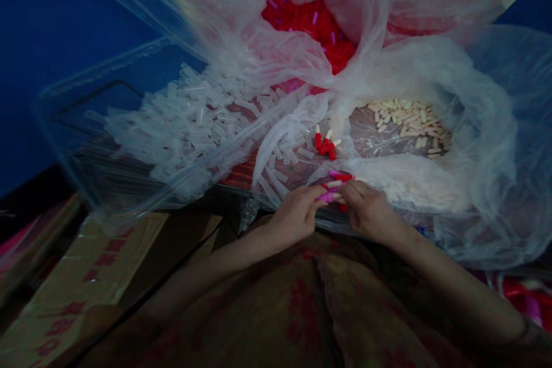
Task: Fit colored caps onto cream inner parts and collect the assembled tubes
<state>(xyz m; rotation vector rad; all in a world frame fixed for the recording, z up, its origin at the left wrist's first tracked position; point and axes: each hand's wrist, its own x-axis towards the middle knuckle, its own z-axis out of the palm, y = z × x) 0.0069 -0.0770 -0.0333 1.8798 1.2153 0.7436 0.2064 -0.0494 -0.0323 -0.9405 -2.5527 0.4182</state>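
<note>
My left hand (296, 211) and my right hand (370, 210) meet at the front of the work surface, fingers closed in pinches. Between their fingertips is a small bunch of pink and red plastic pieces (330, 196), some with cream parts. Which fingers grip which piece is partly hidden. Just beyond them lie several short red pieces with cream tips (326, 144). Clear short plastic tubes (291, 149) are scattered to the left of these. On the right, small cream-coloured sticks (414, 121) rest inside an open clear plastic bag (487, 126).
A transparent bin (99, 201) on the left holds a heap of clear tubes (194, 115). Behind, another plastic bag (276, 52) contains red and pink pieces (319, 20). A cardboard box (103, 259) with red print stands below left.
</note>
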